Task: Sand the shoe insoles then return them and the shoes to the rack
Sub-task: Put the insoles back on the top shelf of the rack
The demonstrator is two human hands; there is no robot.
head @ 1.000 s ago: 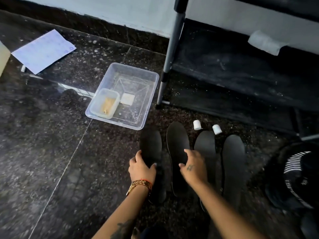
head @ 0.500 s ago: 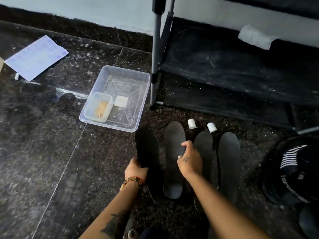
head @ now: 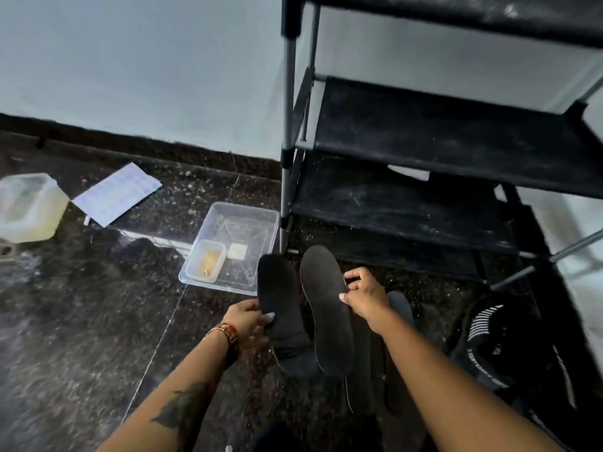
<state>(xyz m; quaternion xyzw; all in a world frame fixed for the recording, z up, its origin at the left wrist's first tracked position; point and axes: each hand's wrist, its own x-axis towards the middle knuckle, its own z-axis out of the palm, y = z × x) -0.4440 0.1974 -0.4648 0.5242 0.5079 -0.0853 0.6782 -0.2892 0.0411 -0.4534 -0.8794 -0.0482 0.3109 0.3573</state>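
Observation:
My left hand [head: 249, 321] grips one black insole [head: 280, 298] by its left edge, lifted off the floor with its toe pointing away. A second black insole [head: 323, 305] is held in my right hand [head: 363, 296], fingers curled round its right edge. Both lifted insoles hang side by side above the dark floor. Two more black insoles [head: 365, 370] lie on the floor beneath my right forearm, partly hidden. The black shoe rack [head: 440, 141] with grey poles stands just beyond, its lower shelves bare. A black shoe with white stripes [head: 489, 340] sits at the right.
A clear plastic tray [head: 257, 220] holding a small tub of tan material [head: 207, 261] and a white square lies left of the rack's pole. Farther left are a sheet of paper [head: 115, 194] and a translucent container [head: 29, 207]. The pale wall runs along the back.
Both hands have closed round an insole each and lifted them off the floor. The view has tilted up, showing more of the rack and wall.

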